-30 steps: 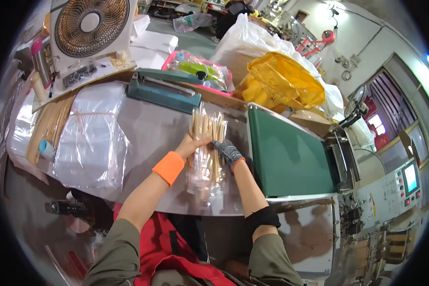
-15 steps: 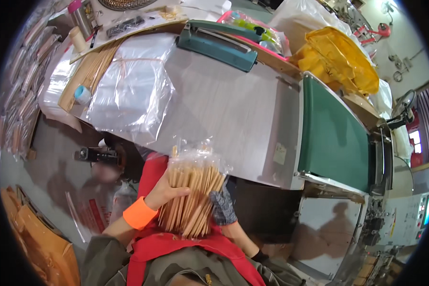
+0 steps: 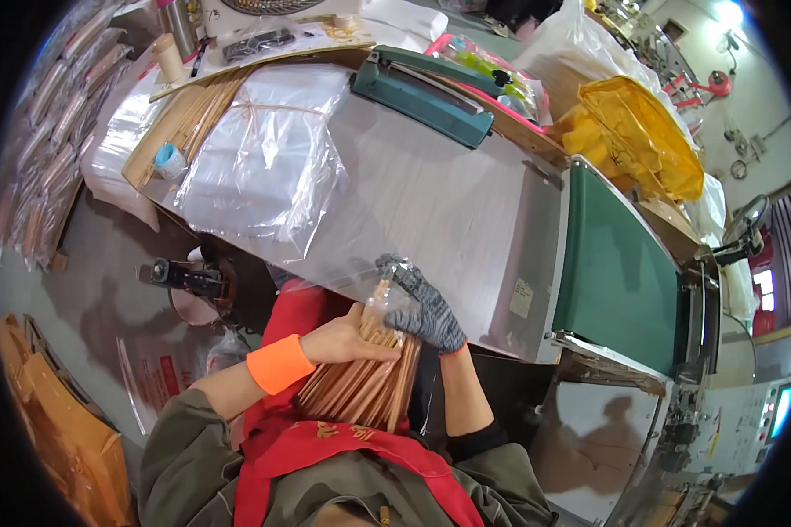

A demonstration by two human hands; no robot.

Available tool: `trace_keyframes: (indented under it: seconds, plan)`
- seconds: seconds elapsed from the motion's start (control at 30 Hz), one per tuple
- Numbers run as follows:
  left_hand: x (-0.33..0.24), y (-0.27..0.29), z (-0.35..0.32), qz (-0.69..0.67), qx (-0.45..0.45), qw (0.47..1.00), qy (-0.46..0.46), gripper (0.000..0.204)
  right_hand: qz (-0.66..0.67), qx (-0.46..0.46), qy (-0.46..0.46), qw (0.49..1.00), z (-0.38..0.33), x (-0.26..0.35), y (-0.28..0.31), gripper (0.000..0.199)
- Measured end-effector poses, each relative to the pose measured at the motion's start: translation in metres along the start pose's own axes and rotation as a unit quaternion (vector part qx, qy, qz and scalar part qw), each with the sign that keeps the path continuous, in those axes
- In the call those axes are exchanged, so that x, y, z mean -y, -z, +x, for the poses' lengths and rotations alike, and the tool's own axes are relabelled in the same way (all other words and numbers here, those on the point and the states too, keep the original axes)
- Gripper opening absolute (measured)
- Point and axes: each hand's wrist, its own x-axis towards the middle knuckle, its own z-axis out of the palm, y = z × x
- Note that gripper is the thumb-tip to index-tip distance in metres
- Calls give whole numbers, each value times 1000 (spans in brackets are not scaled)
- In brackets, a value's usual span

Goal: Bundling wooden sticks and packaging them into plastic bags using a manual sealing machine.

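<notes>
A clear plastic bag of thin wooden sticks is held over my lap, in front of the red apron. My left hand, bare with an orange band at the wrist, is closed round the bag's upper part. My right hand, in a grey knitted glove, grips the bag's gathered top from the right. Its upper fingers lie along the plastic, and some fingertips are hidden. Below both hands the sticks fan out toward my body.
A grey worktable lies ahead, with a stack of clear plastic bags and a teal bar sealer on it. To the right stands a green conveyor belt. A small dark machine sits below the table at left.
My right hand has moved up from the side of the sticks to the bag's top. My left hand has shifted right and higher on the bag, and the bag's neck is now squeezed narrower.
</notes>
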Motion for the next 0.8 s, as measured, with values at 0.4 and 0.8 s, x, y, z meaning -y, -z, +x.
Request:
trace_keyframes:
  seconds: [0.4, 0.8]
  plan:
    - [-89, 35, -8, 328, -34, 934, 139, 35, 265, 44, -198, 943, 5, -13, 0, 24]
    - [-47, 121, 43, 227, 98, 968, 42, 15, 284, -11, -202, 937, -8, -23, 1, 26]
